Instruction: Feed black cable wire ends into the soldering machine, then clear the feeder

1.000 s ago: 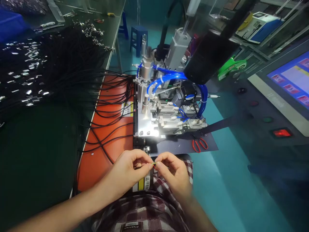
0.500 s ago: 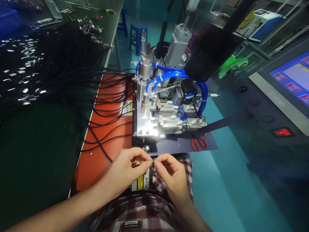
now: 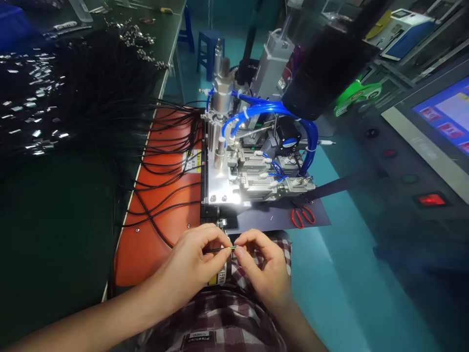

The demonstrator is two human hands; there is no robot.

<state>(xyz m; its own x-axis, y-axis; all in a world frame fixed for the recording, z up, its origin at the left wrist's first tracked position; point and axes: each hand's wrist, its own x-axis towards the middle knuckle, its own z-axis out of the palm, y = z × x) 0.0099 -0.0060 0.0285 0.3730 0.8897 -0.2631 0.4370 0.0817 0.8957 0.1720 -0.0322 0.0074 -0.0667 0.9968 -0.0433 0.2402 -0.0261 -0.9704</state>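
Observation:
Just above my lap, my left hand (image 3: 200, 256) pinches a thin black cable (image 3: 214, 251) close to its end between thumb and forefinger. Short thin coloured wires (image 3: 233, 247), greenish-yellow among them, stick out of that end toward the right. My right hand (image 3: 264, 261) has thumb and forefinger closed on the tips of these wires, its other fingers curled. The fingertips of both hands almost meet and hide part of the wires. Beyond the hands stands a metal machine (image 3: 252, 183) with cylinders and blue air tubes (image 3: 271, 108).
Several black cables (image 3: 164, 193) run across the orange board (image 3: 161, 254) into the machine's left side. A large cable heap (image 3: 91, 93) lies on the left table. Red-handled scissors (image 3: 303, 216) rest on the grey plate (image 3: 256, 222). At right is a control panel with a screen (image 3: 445, 115).
The coloured wires, spread apart with a red one showing before, are now drawn together in a straight bunch. Both hands stay in nearly the same place; the view has shifted slightly.

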